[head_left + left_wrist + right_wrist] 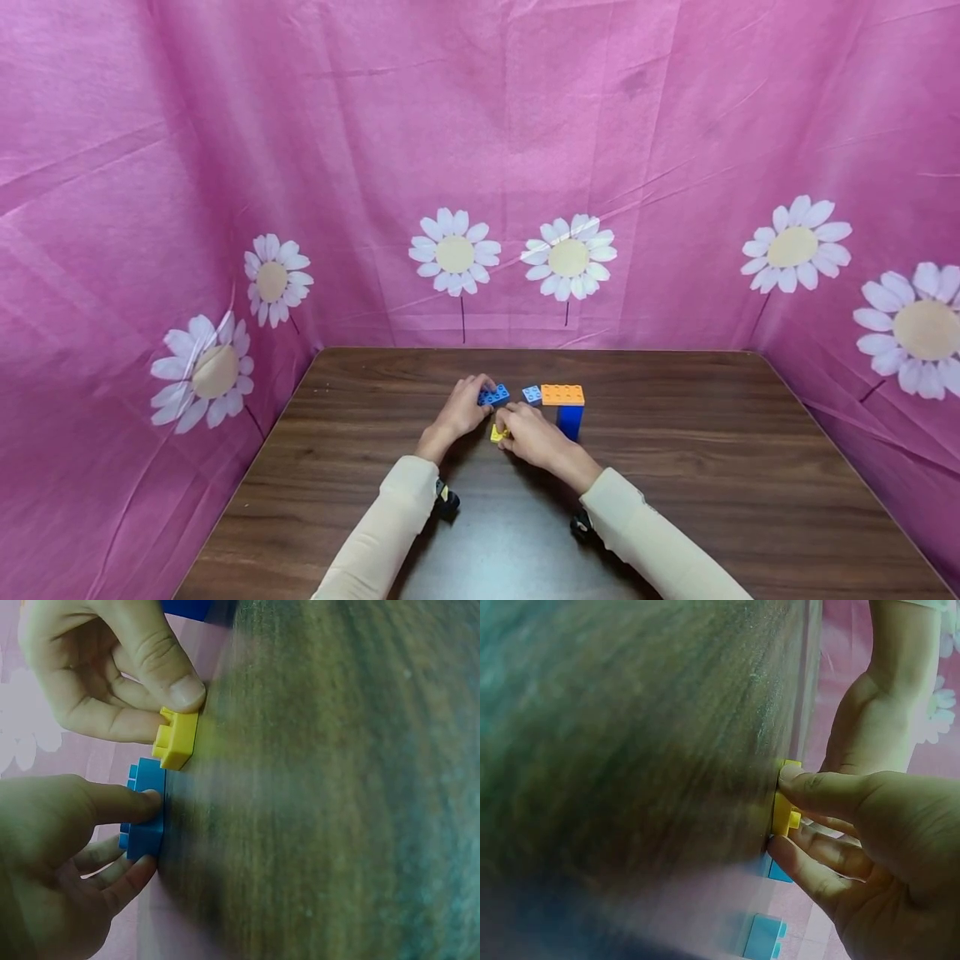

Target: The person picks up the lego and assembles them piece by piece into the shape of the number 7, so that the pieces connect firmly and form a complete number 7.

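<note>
My left hand (pixel 463 407) grips a blue toy brick (pixel 495 395) on the table, thumb on its near side and fingers around its end, as the left wrist view shows. Just in front and to the right, my right hand (pixel 531 433) pinches a smaller yellow brick (pixel 177 739) between thumb and fingers, low at the tabletop. In the right wrist view the yellow brick (pixel 781 814) is partly covered by the thumb and fingertips. The two bricks sit close beside each other, studs facing up.
A light blue brick (pixel 532 394) lies right of the hands. Next to it, an orange brick (pixel 562 395) rests atop a dark blue upright block (pixel 571 422), overhanging to the left. Pink cloth (pixel 510 167) with printed daisies surrounds the brown wooden table (pixel 675 450).
</note>
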### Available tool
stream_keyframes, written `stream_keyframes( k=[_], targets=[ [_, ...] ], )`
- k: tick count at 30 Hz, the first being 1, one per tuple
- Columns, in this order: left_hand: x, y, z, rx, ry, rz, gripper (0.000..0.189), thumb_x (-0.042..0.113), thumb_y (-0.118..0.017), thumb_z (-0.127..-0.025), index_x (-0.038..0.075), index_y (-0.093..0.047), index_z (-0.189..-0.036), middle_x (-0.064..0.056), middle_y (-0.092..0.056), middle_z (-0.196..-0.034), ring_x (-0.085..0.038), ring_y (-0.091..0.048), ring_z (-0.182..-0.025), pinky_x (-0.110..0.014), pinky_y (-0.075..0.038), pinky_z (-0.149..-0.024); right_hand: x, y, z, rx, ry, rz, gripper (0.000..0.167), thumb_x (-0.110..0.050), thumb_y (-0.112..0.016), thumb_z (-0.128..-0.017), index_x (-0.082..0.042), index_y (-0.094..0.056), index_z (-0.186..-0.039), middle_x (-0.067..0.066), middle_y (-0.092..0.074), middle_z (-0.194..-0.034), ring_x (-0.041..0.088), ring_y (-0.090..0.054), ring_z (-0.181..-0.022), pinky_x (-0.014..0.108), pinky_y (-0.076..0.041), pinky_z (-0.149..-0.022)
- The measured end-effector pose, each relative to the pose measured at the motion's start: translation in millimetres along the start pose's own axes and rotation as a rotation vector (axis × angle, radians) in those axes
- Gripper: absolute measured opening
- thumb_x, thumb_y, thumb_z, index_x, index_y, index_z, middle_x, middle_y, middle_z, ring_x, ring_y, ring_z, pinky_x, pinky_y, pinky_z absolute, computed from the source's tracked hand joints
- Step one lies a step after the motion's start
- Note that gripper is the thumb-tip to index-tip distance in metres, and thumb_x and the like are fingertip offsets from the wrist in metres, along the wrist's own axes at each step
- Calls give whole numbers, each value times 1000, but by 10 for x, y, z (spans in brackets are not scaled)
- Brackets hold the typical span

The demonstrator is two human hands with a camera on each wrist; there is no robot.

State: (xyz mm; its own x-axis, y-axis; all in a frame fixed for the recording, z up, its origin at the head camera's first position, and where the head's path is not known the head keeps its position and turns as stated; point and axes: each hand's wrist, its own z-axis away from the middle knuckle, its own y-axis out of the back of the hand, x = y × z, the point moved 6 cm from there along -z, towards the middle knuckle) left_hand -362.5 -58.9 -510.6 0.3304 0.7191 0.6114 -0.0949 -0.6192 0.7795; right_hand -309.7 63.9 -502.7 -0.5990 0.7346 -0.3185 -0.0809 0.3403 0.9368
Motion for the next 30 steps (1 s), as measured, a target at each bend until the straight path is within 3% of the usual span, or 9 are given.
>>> stream_keyframes(
  k=[8, 14, 19, 26, 30],
  targets=[
    [1, 9, 1, -6, 14, 12, 27, 2, -73, -98, 6, -67, -123, -16, -68, -127, -35, -58, -126, -52, -50, -110, 0, 7, 4, -8, -14, -1, 20, -14, -85, -92, -11, -66, -95, 3, -66, -97, 19, -60, -92, 36, -58, -79],
    [-12, 27, 19, 10, 18, 22, 26, 2, -72, -97, 6, -67, -123, -16, -68, -126, -35, -61, -124, -52, -51, -109, 8, 6, 4, -11, -40, -59, 23, -12, -83, -93, -9, -65, -108, 4, -66, -103, 19, -60, -95, 38, -58, -80],
    [-35, 52, 51, 40, 35, 62, 26, 4, -71, -98, 8, -67, -123, -16, -68, -126, -34, -65, -120, -51, -54, -107, 18, 16, 16, 12, -38, -87, 29, -10, -80, -94, -7, -67, -119, 4, -67, -106, 18, -61, -94, 37, -58, -79],
    [-57, 130, 83, 97, 27, 158, 26, 1, -71, -97, 4, -66, -122, -22, -68, -129, -39, -67, -121, -52, -56, -105, 12, 61, 39, 40, -14, -112, 29, -10, -75, -94, -12, -71, -123, 7, -68, -120, 14, -63, -89, 32, -57, -74],
    [-82, 181, 114, 133, 45, 182, 24, 4, -72, -97, 3, -66, -121, -22, -70, -128, -38, -68, -118, -52, -57, -103, -14, 95, 43, 52, 21, -129, 28, -11, -73, -94, -14, -75, -122, 7, -68, -117, 12, -61, -85, 29, -55, -70]
  ],
)
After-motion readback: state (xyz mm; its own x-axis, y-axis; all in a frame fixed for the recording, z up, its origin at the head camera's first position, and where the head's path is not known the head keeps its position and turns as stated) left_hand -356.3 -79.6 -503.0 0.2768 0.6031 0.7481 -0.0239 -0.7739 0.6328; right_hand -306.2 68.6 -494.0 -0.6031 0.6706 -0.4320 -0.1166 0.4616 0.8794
